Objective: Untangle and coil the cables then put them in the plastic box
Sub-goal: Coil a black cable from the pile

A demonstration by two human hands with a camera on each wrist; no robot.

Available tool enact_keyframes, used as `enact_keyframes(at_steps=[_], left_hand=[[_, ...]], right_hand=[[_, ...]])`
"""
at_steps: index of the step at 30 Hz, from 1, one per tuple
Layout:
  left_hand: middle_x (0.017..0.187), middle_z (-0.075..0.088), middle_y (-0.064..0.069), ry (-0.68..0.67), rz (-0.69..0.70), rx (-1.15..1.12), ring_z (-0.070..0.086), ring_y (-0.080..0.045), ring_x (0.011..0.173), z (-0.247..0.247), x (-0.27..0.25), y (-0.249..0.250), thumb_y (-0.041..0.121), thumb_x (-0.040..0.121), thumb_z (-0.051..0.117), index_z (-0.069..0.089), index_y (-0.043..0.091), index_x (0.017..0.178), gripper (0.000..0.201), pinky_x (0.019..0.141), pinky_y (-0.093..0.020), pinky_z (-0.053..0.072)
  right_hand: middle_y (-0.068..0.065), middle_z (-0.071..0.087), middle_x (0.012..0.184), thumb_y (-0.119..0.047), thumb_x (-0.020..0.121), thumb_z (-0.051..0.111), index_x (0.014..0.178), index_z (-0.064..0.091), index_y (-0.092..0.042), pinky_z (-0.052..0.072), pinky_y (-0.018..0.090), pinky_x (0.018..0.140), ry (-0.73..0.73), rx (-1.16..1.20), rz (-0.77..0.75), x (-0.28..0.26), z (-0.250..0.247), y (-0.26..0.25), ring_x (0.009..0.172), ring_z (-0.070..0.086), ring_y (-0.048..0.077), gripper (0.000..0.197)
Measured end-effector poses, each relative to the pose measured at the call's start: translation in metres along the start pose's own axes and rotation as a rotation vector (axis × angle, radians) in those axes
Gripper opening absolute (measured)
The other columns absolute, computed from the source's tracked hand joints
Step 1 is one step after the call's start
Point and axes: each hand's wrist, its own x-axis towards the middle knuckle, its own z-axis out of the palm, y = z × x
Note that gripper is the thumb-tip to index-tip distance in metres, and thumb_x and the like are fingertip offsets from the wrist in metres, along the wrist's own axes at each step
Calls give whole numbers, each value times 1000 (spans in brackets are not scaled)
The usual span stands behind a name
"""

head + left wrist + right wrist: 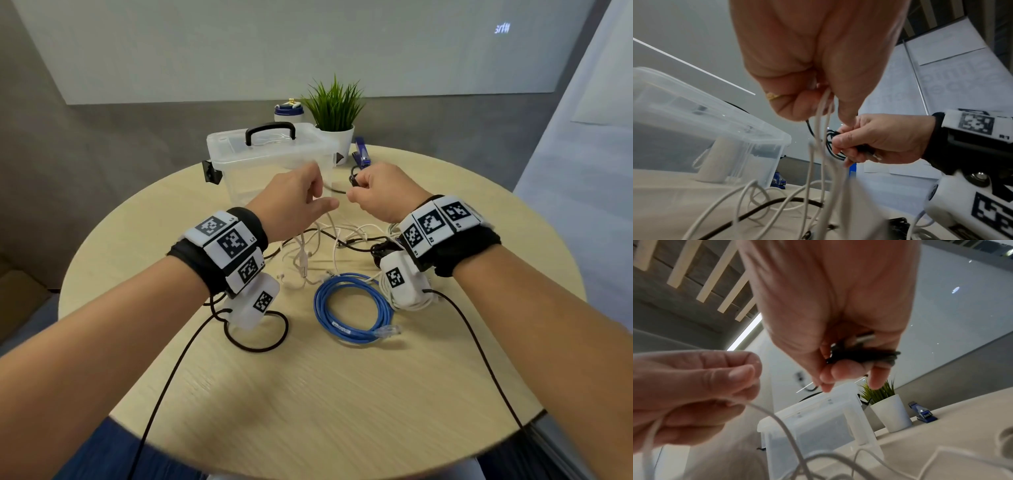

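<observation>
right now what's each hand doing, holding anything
Left hand: pinching the white cable, lifted off the table.
Right hand: gripping a small coiled bundle of black cable.

Hands: two are seen, left hand [297, 200] and right hand [385, 192]
Plastic box [270, 161]: one
Blue cable [352, 308]: one coil
Potted plant [335, 116]: one
Stapler [361, 154]: one

Motion blurs the white cables [819, 162] beneath the left hand [813, 56]; the right hand [838, 305] hides most of its black cable [863, 356].
</observation>
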Motion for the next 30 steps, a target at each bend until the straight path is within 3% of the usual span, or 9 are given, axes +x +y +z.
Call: enact_keyframes(at_steps=[3, 6, 9, 13, 15, 18, 21, 26, 30], left_hand=[[72, 51, 4, -32, 10, 36, 42, -9, 62, 0, -1, -2, 37, 90, 60, 52, 12, 85, 27, 55, -20, 34], [86, 58, -3, 17, 14, 36, 46, -16, 72, 0, 1, -4, 36, 92, 57, 56, 10, 92, 25, 58, -20, 35], [110, 55, -5, 142, -6, -65, 48, -14, 84, 0, 3, -1, 34, 95, 51, 51, 11, 112, 29, 67, -22, 35], [131, 50, -11, 145, 25, -101, 50, -22, 112, 5, 7, 4, 31, 100, 42, 40, 7, 137, 44, 85, -19, 32], [121, 56, -12, 133, 62, -103, 51, -25, 111, 7, 10, 6, 27, 101, 39, 45, 6, 133, 38, 83, -21, 32], [93, 61, -10, 144, 101, -184, 56, -28, 89, 8, 13, 8, 23, 101, 39, 56, 6, 115, 28, 77, -31, 41], [83, 64, -8, 174, 78, -262, 59, -27, 79, 8, 16, 8, 22, 99, 45, 61, 9, 102, 21, 76, -39, 49], [73, 67, -5, 232, -53, -448, 63, -16, 65, 16, 19, 6, 13, 92, 57, 67, 8, 95, 12, 70, -33, 54], [67, 66, -6, 212, -149, -634, 62, -14, 58, 17, 21, 3, 10, 93, 55, 67, 9, 86, 13, 67, -30, 55]], right_hand=[[9, 58, 72, -20, 93, 55, 81, 65, -5, 48, 34, 74, 33, 174, 43, 1, 0, 5, 68, 54, 22, 21], [1, 44, 57, -15, 96, 52, 74, 60, -12, 55, 41, 81, 14, 591, 77, 1, -1, 2, 50, 46, 12, 23], [0, 35, 55, -14, 101, 43, 78, 53, -8, 57, 38, 74, -89, 950, 86, -5, -6, -7, 44, 39, 10, 26], [-5, 32, 51, -22, 102, 43, 82, 48, -12, 59, 35, 70, -203, 1121, 48, -9, -9, -17, 44, 32, 8, 23], [-7, 31, 49, -26, 102, 42, 84, 49, -14, 57, 32, 64, -239, 1145, 21, -11, -8, -21, 42, 28, 7, 22], [-7, 29, 47, -31, 103, 38, 78, 46, -15, 54, 30, 57, -264, 1186, 2, -12, -9, -22, 40, 27, 7, 30], [-6, 28, 47, -36, 103, 34, 73, 41, -15, 53, 30, 57, -275, 1235, -3, -11, -9, -21, 39, 28, 8, 37], [-6, 32, 47, -36, 103, 35, 71, 43, -14, 50, 28, 59, -232, 1239, -9, -6, -2, -18, 42, 33, 8, 40], [-3, 44, 52, -28, 102, 40, 76, 56, -11, 45, 21, 51, -100, 1059, -23, -4, 3, -9, 52, 48, 11, 35]])
